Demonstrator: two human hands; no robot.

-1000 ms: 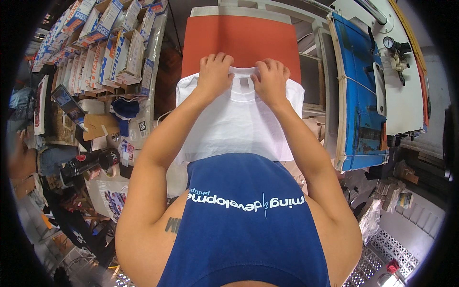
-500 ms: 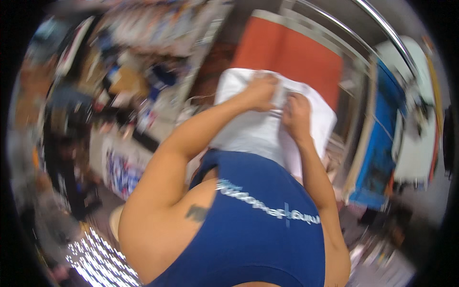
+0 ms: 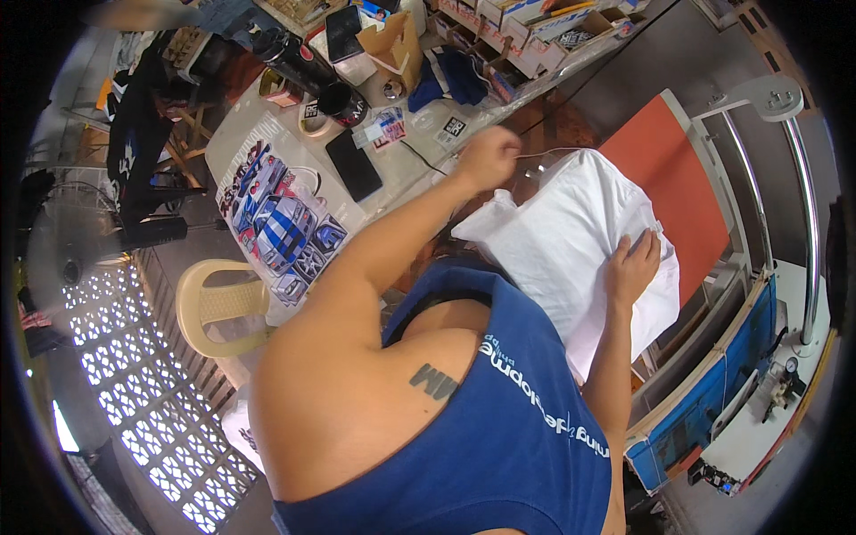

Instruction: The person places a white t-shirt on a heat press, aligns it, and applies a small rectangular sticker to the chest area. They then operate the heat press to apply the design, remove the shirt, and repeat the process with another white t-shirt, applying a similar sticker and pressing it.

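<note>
A white t-shirt (image 3: 571,241) lies spread over the orange pad (image 3: 669,169) of a heat press. My right hand (image 3: 631,266) rests flat on the shirt near its collar, fingers apart. My left hand (image 3: 486,156) is lifted off the shirt, curled into a loose fist, just left of the shirt's edge and beside the side table (image 3: 259,134). I cannot see anything inside its fingers.
The side table carries a dark phone (image 3: 354,165), a print of cars (image 3: 281,214), a black mug (image 3: 343,102) and cardboard boxes (image 3: 535,27). A cream plastic chair (image 3: 218,303) stands under it. The blue and white press body (image 3: 713,410) sits at the right.
Both hands were pressing the shirt's collar side by side. My left hand has come off the shirt and swung left toward the side table; my head has turned left too.
</note>
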